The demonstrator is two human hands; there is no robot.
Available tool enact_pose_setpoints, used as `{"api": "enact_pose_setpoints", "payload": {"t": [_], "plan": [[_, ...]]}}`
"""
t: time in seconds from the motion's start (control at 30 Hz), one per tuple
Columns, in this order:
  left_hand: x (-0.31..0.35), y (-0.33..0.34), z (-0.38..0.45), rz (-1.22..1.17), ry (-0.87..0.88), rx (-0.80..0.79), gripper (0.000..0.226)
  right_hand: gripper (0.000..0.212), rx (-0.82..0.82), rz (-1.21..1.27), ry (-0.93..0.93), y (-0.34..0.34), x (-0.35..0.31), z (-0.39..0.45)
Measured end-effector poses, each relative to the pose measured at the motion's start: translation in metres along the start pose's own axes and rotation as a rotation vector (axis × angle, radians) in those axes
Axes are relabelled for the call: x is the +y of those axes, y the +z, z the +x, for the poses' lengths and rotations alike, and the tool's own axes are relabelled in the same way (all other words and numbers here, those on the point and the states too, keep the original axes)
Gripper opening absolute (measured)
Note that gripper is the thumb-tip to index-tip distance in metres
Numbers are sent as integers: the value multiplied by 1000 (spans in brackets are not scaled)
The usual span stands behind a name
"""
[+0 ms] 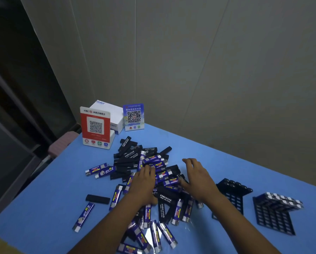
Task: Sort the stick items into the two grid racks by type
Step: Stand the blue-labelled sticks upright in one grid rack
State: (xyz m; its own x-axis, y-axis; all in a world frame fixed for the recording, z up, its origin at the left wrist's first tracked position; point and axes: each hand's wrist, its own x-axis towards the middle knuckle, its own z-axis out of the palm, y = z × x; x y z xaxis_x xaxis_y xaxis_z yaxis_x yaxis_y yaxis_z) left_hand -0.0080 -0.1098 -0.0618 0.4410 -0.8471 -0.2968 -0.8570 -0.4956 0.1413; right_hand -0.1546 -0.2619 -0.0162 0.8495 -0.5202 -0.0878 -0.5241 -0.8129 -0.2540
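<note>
A big heap of stick items (149, 173) lies mid-table: black sticks (97, 199) with white print and purple-blue sticks (84, 216) with white ends. My left hand (143, 184) lies palm down on the heap, fingers reaching among the purple ones; whether it grips one is hidden. My right hand (197, 177) hovers over the heap's right side with fingers spread. Two black grid racks stand at the right: the nearer-left rack (233, 195) holds a row of black sticks, the right rack (276, 213) holds several white-tipped sticks.
The blue table (49, 197) has a red QR stand (95, 127), a white box (110, 112) and a blue QR sign (133, 117) at its far left corner. A grey wall rises behind. Loose sticks lie scattered at the front left.
</note>
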Motion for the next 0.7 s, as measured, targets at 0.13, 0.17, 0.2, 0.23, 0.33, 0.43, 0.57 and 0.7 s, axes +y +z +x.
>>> {"api": "enact_pose_setpoints", "payload": {"t": [0.13,0.17,0.2,0.23,0.33,0.43,0.57,0.7], "plan": [[8,-3,5,43,-1,-47,124,65,14,-3,5,-1,1,-2],[9,-4,7,58,-3,-52,124,64,19,-2,9,-2,1,-2],[10,-5,8,70,-7,-58,123,64,24,-3,12,-3,2,-3],[11,-6,9,79,-10,-66,121,64,26,-4,14,-4,2,-3],[14,-10,12,106,-15,-79,114,65,17,-11,20,-8,4,-5],[19,-11,12,112,-22,-83,106,64,15,-28,24,-13,6,-8],[21,-5,13,69,-42,-55,91,62,11,-39,42,-17,10,-14],[20,-2,14,-2,-51,-59,81,61,9,-49,63,-19,15,-20]]}}
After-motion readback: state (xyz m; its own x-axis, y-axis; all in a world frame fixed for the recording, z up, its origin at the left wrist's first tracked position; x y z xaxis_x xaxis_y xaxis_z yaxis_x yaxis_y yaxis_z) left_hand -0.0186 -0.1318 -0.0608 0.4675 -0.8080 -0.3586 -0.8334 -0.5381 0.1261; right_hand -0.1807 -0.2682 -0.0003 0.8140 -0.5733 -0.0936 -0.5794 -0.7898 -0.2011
